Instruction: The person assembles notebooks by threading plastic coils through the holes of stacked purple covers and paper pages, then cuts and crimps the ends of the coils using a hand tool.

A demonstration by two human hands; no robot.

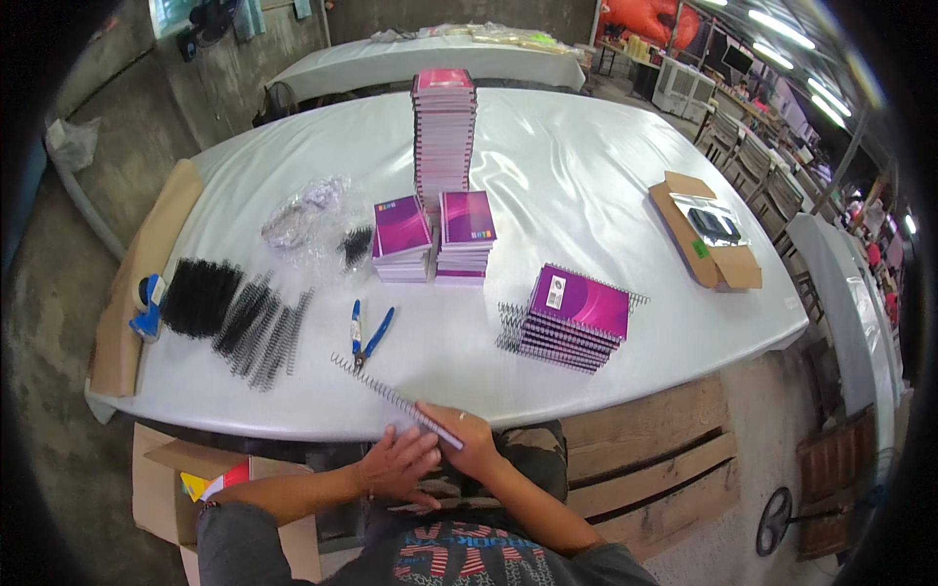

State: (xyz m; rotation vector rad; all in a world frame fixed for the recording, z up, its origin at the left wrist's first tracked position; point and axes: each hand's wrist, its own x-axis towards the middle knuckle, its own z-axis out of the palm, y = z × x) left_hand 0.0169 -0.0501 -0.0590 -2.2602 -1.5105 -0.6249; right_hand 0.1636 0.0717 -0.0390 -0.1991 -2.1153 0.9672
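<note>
Over the table's near edge, my right hand (465, 441) is closed on a thin notebook (449, 437), seen nearly edge-on. A dark spiral binding coil (376, 385) runs along the notebook's edge and sticks out well past it, up and left. My left hand (399, 465) is beside the notebook, fingers stretched out and apart; whether they touch it I cannot tell. Just beyond the coil's free end lie blue-handled cutting pliers (368, 337), handles spread. To the left are loose black coils (256, 317) and a denser black bundle of coils (200, 296).
Coil-bound purple notebooks (583, 301) are stacked at right. Farther back are two short purple stacks (465, 217) and a tall stack (445, 132). Crumpled clear plastic (308, 215), a blue tape dispenser (147, 308) and an opened cardboard box (699, 230) also lie on the table.
</note>
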